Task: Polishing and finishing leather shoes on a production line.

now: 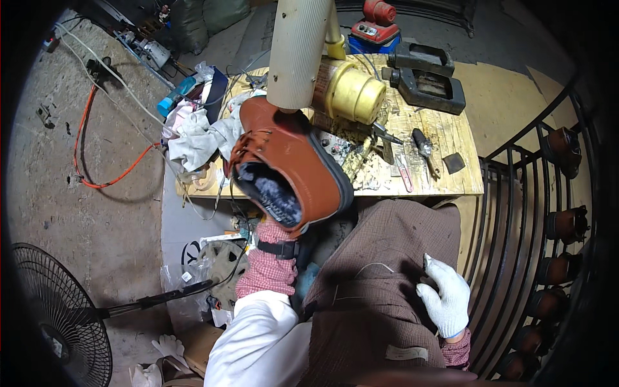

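Note:
A brown leather lace-up shoe (313,171) with a dark sole and dark fuzzy lining is held up at the table's near edge. My left arm, in a red checked sleeve with a black buckled strap (278,249), reaches up to its heel. The shoe hides my left hand, which carries it from behind or below. The shoe's toe sits right by the lower end of a thick ribbed pale tube (300,58). My right hand (445,297), in a white knit glove, rests over the brown apron (380,277) on my lap, fingers apart and holding nothing.
On the wooden table (464,180) are a yellow motor-like housing (354,93), black-handled pliers (424,147), a red-handled knife (405,174), dark holders (429,89) and rags (200,142). A black rack (509,213) with brown shoes (567,224) stands right; a fan (61,316) lower left.

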A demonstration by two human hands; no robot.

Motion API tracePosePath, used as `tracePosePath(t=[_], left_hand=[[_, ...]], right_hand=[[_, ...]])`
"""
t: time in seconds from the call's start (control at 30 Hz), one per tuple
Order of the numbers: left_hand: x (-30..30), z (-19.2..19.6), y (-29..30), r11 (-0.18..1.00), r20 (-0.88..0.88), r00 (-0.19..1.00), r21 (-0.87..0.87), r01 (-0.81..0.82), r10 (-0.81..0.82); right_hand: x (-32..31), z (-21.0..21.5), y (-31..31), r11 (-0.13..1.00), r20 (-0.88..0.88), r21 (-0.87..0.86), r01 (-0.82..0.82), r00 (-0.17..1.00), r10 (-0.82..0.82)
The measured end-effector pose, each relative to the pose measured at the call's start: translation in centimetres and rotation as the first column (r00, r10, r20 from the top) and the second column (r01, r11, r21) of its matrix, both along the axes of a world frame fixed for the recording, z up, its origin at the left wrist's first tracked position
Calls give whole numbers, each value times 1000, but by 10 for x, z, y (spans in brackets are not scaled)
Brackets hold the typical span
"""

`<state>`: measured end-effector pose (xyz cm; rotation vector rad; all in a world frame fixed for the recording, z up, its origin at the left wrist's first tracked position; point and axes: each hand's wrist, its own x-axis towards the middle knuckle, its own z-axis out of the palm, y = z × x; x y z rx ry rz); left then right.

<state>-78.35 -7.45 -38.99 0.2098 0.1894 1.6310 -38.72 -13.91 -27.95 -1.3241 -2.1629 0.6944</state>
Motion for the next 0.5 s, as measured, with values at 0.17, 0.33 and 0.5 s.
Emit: tracePosePath(t=[0.17, 0.33, 0.5], left_hand=[[15, 39, -21, 878, -160, 961, -396, -271, 225], [41, 58, -19, 938, -394, 915, -277, -207, 85], [38, 75, -4, 888, -493, 863, -340, -310, 113]], right_hand=[[-3, -7, 9, 1000, -22, -25, 19, 1000, -19], [-12, -7, 22, 999, -14, -47, -12, 1000, 11], [-8, -9, 21, 994, -31, -108, -20, 999, 16]])
